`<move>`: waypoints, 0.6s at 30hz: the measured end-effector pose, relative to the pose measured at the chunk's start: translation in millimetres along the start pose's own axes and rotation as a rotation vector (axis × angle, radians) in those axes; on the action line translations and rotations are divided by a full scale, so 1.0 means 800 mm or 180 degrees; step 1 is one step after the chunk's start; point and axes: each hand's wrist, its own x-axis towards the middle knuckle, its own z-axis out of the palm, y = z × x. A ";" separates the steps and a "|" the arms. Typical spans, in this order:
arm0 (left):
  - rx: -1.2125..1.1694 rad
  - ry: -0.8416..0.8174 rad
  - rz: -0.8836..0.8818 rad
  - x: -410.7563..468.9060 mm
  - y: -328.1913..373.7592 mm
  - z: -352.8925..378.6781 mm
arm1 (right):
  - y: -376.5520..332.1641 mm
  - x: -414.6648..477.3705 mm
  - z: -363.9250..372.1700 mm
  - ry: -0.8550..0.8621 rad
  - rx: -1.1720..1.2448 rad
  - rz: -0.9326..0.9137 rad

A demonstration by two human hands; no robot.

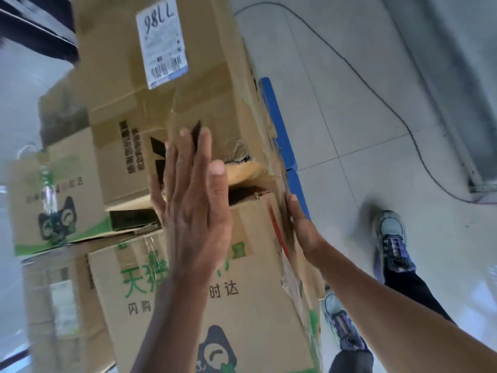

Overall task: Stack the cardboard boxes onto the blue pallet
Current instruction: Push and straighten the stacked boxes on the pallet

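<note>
Top box (pixel 209 103): on the stack, long axis running away from the viewer; contents hidden.
Left hand (pixel 196 211): flat, fingers straight, at its near end.
Right hand (pixel 301 224): flat against cat-logo box (pixel 242 305) below.
Blue pallet (pixel 279 130): underneath, right edge showing.

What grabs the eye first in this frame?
The left hand, fingers straight, fills the centre, flat at the front of the stacked cardboard boxes, while the right hand presses their right side. Higher in view, a white label with handwritten marks sits on the labelled box, whose near corner is torn open. The blue pallet peeks out right of the stack.
</note>
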 end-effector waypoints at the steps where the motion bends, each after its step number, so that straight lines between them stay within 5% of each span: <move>1: 0.0020 -0.0078 -0.0035 -0.001 0.000 0.003 | -0.002 -0.002 0.001 -0.0066 -0.0002 -0.0067; 14: 0.0214 0.0017 -0.0554 0.040 0.013 0.018 | -0.107 0.009 0.029 -0.0390 0.0061 -0.0931; 18: 0.0143 0.0025 -0.0662 0.041 0.017 0.017 | -0.109 0.006 0.027 -0.0496 0.0043 -0.0799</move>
